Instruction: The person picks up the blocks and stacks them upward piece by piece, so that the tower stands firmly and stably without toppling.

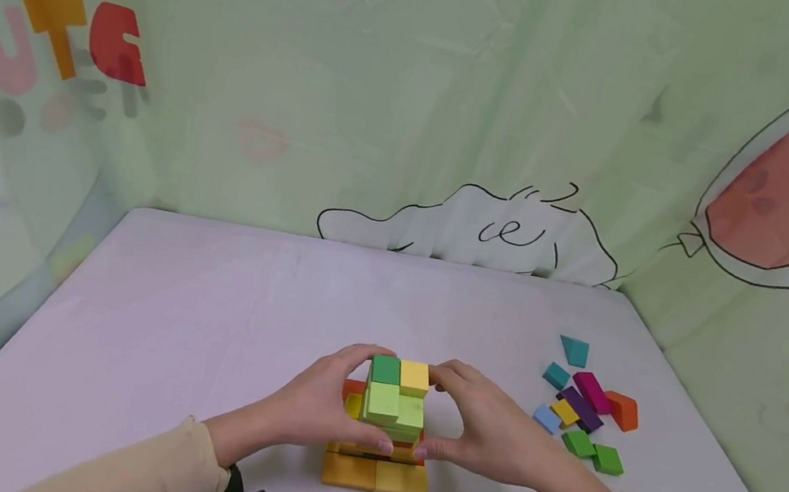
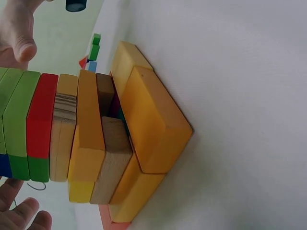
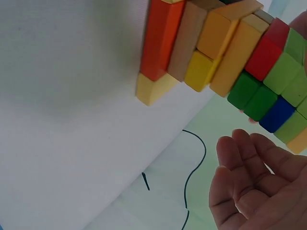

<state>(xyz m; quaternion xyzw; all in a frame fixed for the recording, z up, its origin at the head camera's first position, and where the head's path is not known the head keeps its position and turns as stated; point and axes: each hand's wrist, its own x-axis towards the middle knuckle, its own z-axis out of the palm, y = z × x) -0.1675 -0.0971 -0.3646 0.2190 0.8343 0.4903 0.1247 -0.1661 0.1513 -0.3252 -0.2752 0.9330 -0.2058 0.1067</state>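
Observation:
A tower of coloured wooden blocks (image 1: 384, 402) stands near the table's front edge, with orange blocks at its foot and green and yellow ones on top. My left hand (image 1: 316, 402) is at its left side, thumb in front and fingers toward the back. On the opposite side my right hand (image 1: 493, 432) curves about the upper part the same way. In the right wrist view, the right fingers (image 3: 249, 167) are loosely bent, with a gap to the blocks. The left fingers (image 2: 24, 213) lie close beside the tower's upper part in the left wrist view; contact is unclear.
Several loose blocks lie in a pile on the right of the table, among them a magenta block (image 1: 592, 392), an orange one (image 1: 622, 411) and a green one (image 1: 608, 459). Printed cloth walls (image 1: 296, 86) stand around the white table (image 1: 211, 297).

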